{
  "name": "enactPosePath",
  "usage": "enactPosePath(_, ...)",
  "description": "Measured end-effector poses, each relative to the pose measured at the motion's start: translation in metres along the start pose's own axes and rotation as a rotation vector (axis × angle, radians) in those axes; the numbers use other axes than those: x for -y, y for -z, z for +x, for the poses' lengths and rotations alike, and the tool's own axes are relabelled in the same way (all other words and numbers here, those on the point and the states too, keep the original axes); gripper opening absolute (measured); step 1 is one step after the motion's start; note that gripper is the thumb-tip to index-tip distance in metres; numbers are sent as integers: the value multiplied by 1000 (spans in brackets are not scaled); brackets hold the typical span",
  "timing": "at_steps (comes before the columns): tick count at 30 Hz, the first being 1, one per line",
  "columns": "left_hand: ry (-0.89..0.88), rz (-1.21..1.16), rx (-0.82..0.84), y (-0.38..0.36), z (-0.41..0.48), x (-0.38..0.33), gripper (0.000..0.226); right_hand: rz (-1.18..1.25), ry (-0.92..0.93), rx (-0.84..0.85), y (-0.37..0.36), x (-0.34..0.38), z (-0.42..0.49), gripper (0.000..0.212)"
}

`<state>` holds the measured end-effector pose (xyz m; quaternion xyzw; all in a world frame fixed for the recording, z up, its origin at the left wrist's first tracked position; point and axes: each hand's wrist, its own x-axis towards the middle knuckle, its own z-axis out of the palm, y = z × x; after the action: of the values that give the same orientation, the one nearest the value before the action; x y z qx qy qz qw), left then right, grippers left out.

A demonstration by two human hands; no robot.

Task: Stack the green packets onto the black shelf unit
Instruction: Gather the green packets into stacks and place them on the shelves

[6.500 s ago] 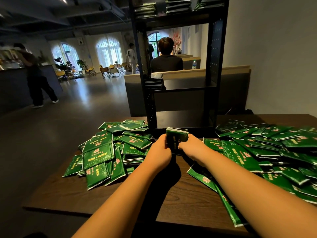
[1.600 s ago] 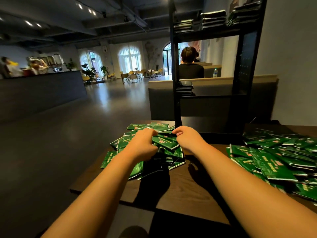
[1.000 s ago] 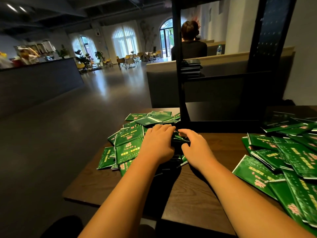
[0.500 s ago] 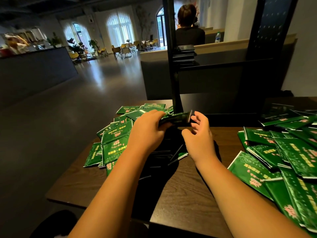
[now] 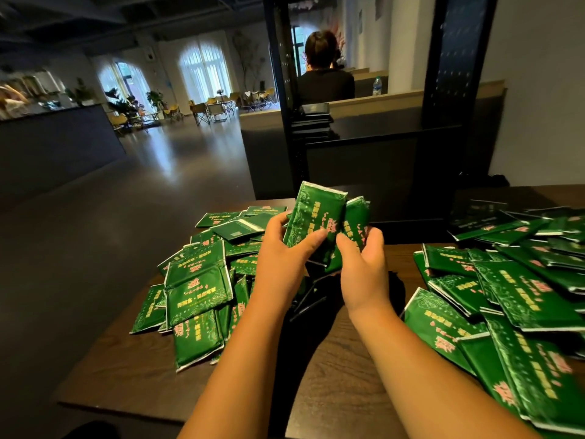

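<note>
Both hands hold a bundle of green packets point(image 5: 319, 213) upright above the dark wooden table point(image 5: 335, 350), just in front of the black shelf unit point(image 5: 443, 90). My left hand point(image 5: 285, 258) grips the bundle's left side, thumb across its face. My right hand point(image 5: 364, 264) grips its right side from below. A heap of loose green packets point(image 5: 202, 280) lies to the left of my hands and a larger heap point(image 5: 519, 289) to the right. A short stack of packets point(image 5: 313, 117) sits on the middle shelf at its left post.
The shelf unit stands on the table's far edge, with its bottom shelf point(image 5: 395, 204) right behind my hands. Behind it runs a low partition point(image 5: 380, 99), where a person point(image 5: 323, 71) sits facing away. Open dark floor point(image 5: 95, 217) lies to the left of the table.
The bundle, held flat and low half a second ago, is now raised and turned upright with its printed face towards me. Both hands have closed round it.
</note>
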<state>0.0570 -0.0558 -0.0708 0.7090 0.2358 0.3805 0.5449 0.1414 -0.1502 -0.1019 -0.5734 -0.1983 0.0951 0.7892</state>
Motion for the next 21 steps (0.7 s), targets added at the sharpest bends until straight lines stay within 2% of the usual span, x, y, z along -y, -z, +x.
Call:
enactPosePath(8,106,-219,-47,-5,-2,14,38,30,-66,-103,0,0,5,7)
enactPosePath(11,92,-228,-167,1,0,18,34,-14,-6,-233,2,0,7,2)
enactPosePath(12,86,-203,-221,3,-1,17,41,-8,11,-268,4,0,8,2)
enactPosePath(15,69,-150,-317,3,-2,19,81,64,23,-289,5,3,9,14)
enactPosePath(16,42,-130,-316,2,-3,18,84,91,-4,-270,4,4,8,18)
enactPosePath(18,24,-118,-265,1,-6,17,74,135,-81,-211,1,6,5,22)
enactPosePath(20,35,-108,-221,0,-6,18,29,103,-110,-112,-4,8,0,24)
enactPosePath(21,25,-95,-205,-1,-6,17,15,59,-105,-65,-7,7,-1,19)
